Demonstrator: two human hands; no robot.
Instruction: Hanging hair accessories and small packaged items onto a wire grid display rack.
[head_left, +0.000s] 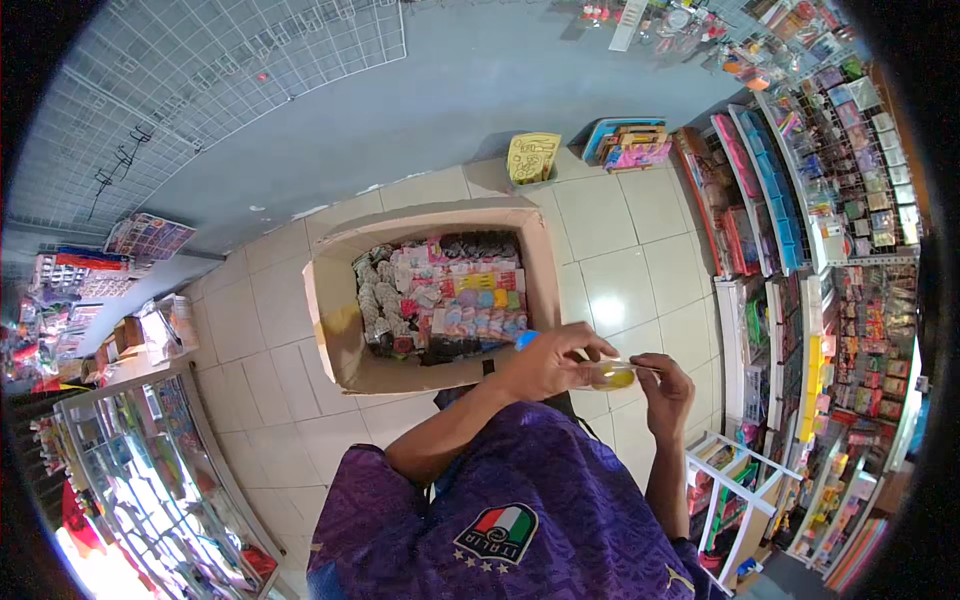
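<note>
A small clear package with a yellow item inside is held between both hands, to the right of a large cardboard box. My left hand grips its left side, and something blue shows beside that hand. My right hand pinches the package's upper right edge between thumb and fingers. Inside the box lie many small packaged goods, among them yellow, pink and blue ones, with grey bundles along the left side.
Shelves packed with small goods line the right side, with a white metal frame below. A glass display case stands at the lower left. By the wall are a bin with a yellow sheet and stacked boards. Wire grids hang above.
</note>
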